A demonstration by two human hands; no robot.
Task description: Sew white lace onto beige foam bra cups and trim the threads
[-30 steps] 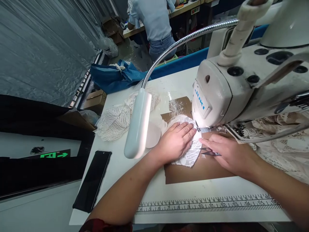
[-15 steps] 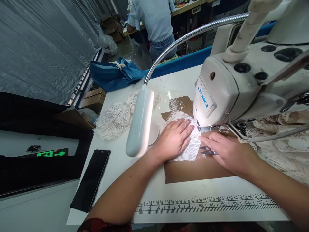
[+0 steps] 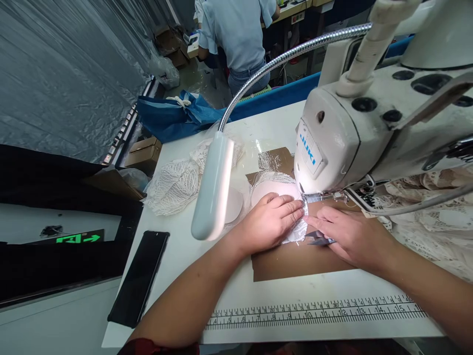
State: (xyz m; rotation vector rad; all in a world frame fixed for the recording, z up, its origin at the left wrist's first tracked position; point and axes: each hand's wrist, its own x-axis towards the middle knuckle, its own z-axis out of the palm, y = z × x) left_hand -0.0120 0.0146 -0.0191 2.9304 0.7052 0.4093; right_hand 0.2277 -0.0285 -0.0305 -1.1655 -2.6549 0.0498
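White leaf-patterned lace piece (image 3: 295, 233): shifted in the last half second, and now a smooth, pale pink, rounded cup (image 3: 265, 190) shows where lace was uppermost!
Left hand (image 3: 275, 219): palm down over cup and lace, fingers lying side by side, tips close by the foot; thumb tucked out of sight, so can't call whether it's pinching.
Right hand (image 3: 347, 234): forefinger right at the lace's edge, the other fingers curled round small dark metal snips (image 3: 318, 239), blades poking out leftward.
Machine: off-white JUKI sewing head (image 3: 328, 143) looming above, its shiny metal presser foot (image 3: 314, 198) just beside the lace edge; can't tell if fabric sits beneath.
Table: flat brown sheet (image 3: 295, 261) under the lace, all on a white tabletop (image 3: 236, 291) with a printed black ruler scale (image 3: 318, 315) along the near edge.
Left side: pale grey-green lamp (image 3: 212, 187) glowing, cream lace bundle (image 3: 175, 185) behind it, black phone (image 3: 142, 276) nearer.
Beyond: person in light blue shirt (image 3: 236, 34), seated, back turned.
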